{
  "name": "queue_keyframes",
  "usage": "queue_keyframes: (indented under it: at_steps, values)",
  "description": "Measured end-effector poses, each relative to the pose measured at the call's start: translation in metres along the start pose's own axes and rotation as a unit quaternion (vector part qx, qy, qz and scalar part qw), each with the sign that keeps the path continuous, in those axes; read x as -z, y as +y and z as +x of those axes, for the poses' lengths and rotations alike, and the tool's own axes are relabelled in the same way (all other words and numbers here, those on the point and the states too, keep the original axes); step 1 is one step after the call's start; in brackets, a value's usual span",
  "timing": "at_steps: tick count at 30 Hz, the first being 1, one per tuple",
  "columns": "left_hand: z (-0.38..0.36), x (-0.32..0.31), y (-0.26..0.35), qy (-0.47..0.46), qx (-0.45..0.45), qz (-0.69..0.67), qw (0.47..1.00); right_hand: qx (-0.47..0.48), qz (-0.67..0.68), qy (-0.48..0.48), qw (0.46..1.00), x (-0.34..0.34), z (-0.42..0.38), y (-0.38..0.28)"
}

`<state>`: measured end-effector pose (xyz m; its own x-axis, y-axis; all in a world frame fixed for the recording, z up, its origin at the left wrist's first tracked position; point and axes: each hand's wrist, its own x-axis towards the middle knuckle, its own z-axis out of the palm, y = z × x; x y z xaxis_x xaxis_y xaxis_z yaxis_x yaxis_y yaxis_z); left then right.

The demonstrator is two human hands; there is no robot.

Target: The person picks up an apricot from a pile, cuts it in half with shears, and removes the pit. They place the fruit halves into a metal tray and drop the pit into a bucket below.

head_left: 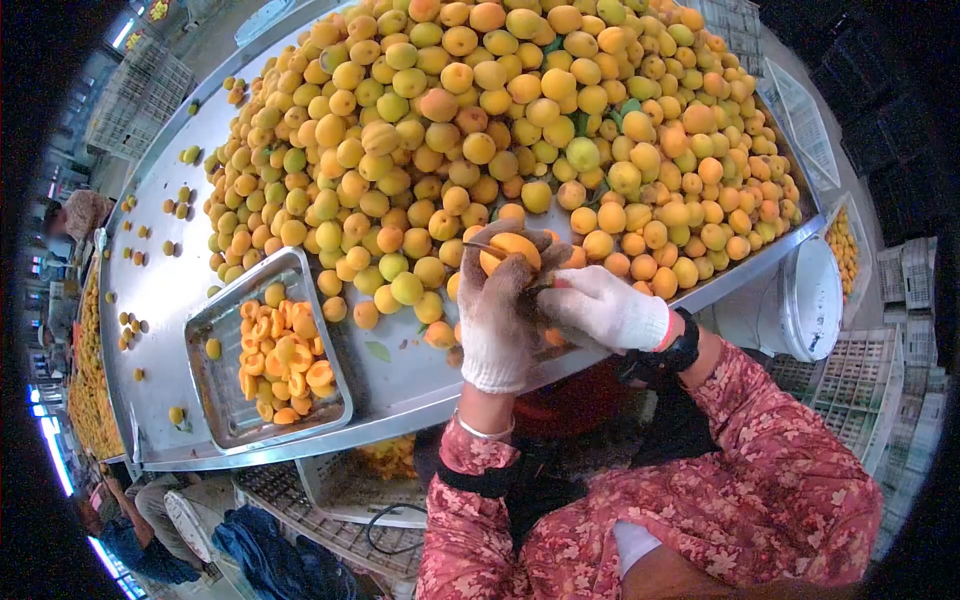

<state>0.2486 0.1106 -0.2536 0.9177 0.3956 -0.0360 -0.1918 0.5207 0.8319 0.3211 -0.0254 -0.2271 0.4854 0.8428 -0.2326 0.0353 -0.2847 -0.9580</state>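
Observation:
My left hand, in a white knit glove stained brown at the fingers, is closed around an orange-yellow apricot. A thin dark strip lies along the fruit's left side, near the fingertips. Right beside it, my right hand, gloved too, has its fingers pinched together against the left hand; what they hold is hidden and I cannot tell what it is. Both hands are over the near edge of a metal table, in front of a large heap of whole apricots.
A metal tray holding halved apricots stands left of my hands. A white bucket and plastic crates are at the right. Below the table edge sits a crate. Other people are at the far left.

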Motion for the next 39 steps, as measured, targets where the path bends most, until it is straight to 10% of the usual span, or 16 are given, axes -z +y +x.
queue_keyframes:
  at_steps: [5,8,11,14,16,17,19,20,22,26,27,28,32,34,39]
  values:
    - [0.003,0.0,-0.002,-0.009,0.03,-0.143,0.989,0.148,-0.208,0.127,0.958,-0.003,0.0,0.012]
    - [0.005,0.003,-0.006,-0.032,-0.105,0.195,0.975,0.11,-0.188,0.158,0.963,0.002,-0.004,0.004]
    - [0.001,-0.005,0.002,0.008,0.067,-0.079,0.995,0.097,-0.206,0.146,0.963,0.007,-0.002,0.007]
    - [0.003,0.001,-0.003,-0.062,-0.094,0.275,0.955,0.146,-0.174,0.143,0.963,0.009,0.003,0.015]
    - [0.0,-0.008,0.006,-0.031,0.064,-0.189,0.979,0.19,-0.148,0.149,0.959,0.011,0.008,0.024]
    - [0.001,0.0,0.0,-0.031,0.064,-0.189,0.979,0.184,-0.086,0.14,0.969,0.012,0.01,0.03]
    - [0.007,0.012,-0.009,-0.073,-0.164,0.303,0.936,0.178,-0.023,0.13,0.975,0.013,0.01,0.028]
    - [0.003,0.015,-0.013,-0.073,-0.164,0.303,0.936,0.108,0.054,0.129,0.984,0.014,0.008,0.024]
    - [-0.004,-0.005,0.008,-0.02,0.076,-0.263,0.962,0.037,0.13,0.125,0.983,0.016,0.004,0.017]
    - [-0.001,-0.005,0.003,0.011,0.077,-0.263,0.962,0.013,0.316,0.063,0.947,0.02,-0.004,0.004]
    - [0.004,0.009,-0.016,0.005,-0.11,0.048,0.993,0.008,0.341,0.06,0.938,0.018,-0.004,0.007]
    - [0.007,0.013,-0.021,-0.002,-0.283,0.353,0.892,0.002,0.365,0.057,0.929,0.018,-0.005,0.008]
    - [0.003,0.006,-0.015,0.058,-0.199,0.247,0.947,0.005,0.295,0.056,0.954,0.018,-0.003,0.005]
    - [0.005,0.015,-0.002,-0.042,-0.255,0.496,0.829,0.087,0.034,0.157,0.983,0.012,0.002,0.004]
    - [0.003,0.016,-0.024,-0.005,-0.023,0.174,0.985,0.033,-0.043,0.143,0.988,0.024,0.004,0.005]
